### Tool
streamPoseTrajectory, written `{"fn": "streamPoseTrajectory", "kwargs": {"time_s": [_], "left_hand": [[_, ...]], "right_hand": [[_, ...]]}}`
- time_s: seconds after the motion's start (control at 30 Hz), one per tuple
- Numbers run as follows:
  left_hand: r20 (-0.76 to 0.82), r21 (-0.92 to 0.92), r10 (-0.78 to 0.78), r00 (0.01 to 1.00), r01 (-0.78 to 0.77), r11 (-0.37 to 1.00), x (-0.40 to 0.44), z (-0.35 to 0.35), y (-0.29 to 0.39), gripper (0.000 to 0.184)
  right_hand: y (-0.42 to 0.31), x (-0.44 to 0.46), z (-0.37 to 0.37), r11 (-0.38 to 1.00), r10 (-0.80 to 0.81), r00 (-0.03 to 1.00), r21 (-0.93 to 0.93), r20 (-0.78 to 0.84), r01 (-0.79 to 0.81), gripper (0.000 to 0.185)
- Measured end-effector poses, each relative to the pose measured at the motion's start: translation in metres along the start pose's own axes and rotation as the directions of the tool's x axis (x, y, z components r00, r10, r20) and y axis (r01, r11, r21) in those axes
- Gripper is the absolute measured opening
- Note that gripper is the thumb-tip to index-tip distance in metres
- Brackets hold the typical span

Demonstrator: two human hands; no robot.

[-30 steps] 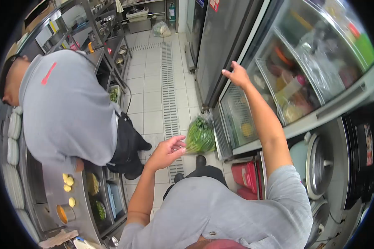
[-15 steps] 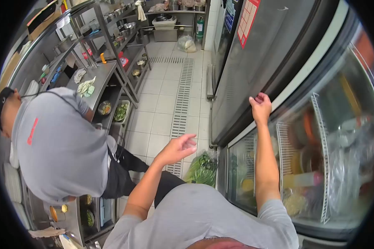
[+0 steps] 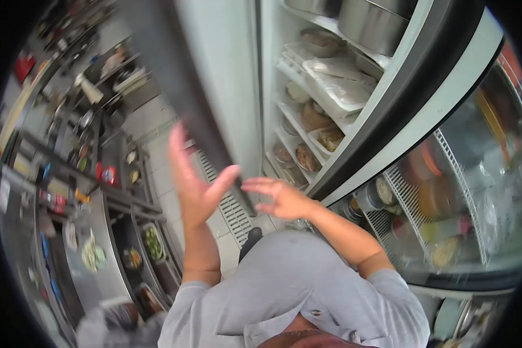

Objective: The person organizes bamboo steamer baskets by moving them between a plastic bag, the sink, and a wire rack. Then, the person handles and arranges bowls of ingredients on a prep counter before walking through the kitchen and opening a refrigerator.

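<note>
The tall refrigerator door stands open ahead of me, pale on its inner side, with a dark edge blurred by motion. My left hand is upright beside that edge, fingers stretched and thumb spread; whether it touches the door I cannot tell. Close to the door's lower end is my right hand, its fingers extended and apart, holding nothing. Inside the refrigerator, shelves carry metal pots, a white tray of wrapped food and several bowls.
To my right, a glass-fronted cooler holds wire racks and bagged food. On the left runs a steel counter with a cloth on it. A floor drain grate lies below my hands. A person's grey shirt shows at lower left.
The refrigerator door has swung open, revealing its shelves. My right hand has moved left and down, my left hand left and up. The view has turned, shifting the person toward the bottom edge.
</note>
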State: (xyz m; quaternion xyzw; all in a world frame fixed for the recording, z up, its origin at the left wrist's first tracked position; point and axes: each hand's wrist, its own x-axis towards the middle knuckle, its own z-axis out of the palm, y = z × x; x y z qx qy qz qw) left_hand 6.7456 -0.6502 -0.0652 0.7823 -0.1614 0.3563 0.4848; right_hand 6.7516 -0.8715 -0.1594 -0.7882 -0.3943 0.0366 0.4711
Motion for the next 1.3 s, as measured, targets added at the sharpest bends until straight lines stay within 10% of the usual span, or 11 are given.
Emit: {"fn": "streamPoseTrajectory", "kwargs": {"time_s": [0.2,0.33,0.5,0.67,0.77,0.87,1.03,1.17,1.3], "left_hand": [[-0.150,0.046,-0.079,0.986,0.087,0.995,0.075,-0.078,-0.128,0.100],[-0.183,-0.183,-0.200,0.963,0.166,0.969,0.133,-0.116,-0.200,0.078],[-0.188,0.008,-0.247,0.951,0.253,0.968,0.188,-0.131,-0.260,0.078],[-0.278,0.278,0.111,0.954,-0.031,0.960,0.183,-0.111,-0.208,0.066],[0.237,-0.232,0.088,0.968,-0.032,0.972,0.178,-0.078,-0.223,0.056],[0.815,-0.201,0.005,0.580,0.274,0.940,0.200,-0.012,-0.252,0.042],[0.927,-0.108,0.018,0.376,0.221,0.969,0.204,0.053,-0.328,0.039],[0.994,-0.034,-0.028,0.109,0.526,0.850,0.227,0.048,-0.356,0.038],[1.000,-0.030,0.022,0.022,0.589,0.808,0.235,0.047,-0.393,0.039]], "right_hand": [[0.072,0.035,-0.001,0.906,0.417,0.901,-0.027,-0.117,-0.423,0.049],[0.105,0.034,0.002,0.825,0.566,0.790,0.163,-0.236,-0.542,0.045],[0.139,0.052,0.003,0.742,0.669,0.695,0.291,-0.264,-0.603,0.042],[0.155,0.086,-0.017,0.720,0.693,0.640,0.348,-0.331,-0.600,0.041],[0.152,0.125,-0.052,0.803,0.593,0.668,0.281,-0.449,-0.525,0.043],[0.146,0.167,-0.094,0.859,0.501,0.617,0.259,-0.607,-0.442,0.043],[0.132,0.209,-0.150,0.924,0.333,0.472,0.184,-0.816,-0.335,0.043],[0.100,0.238,-0.195,0.921,0.127,0.501,-0.086,-0.856,-0.381,0.059],[0.025,0.282,-0.259,0.699,-0.212,0.360,-0.398,-0.909,-0.594,0.070]]}}
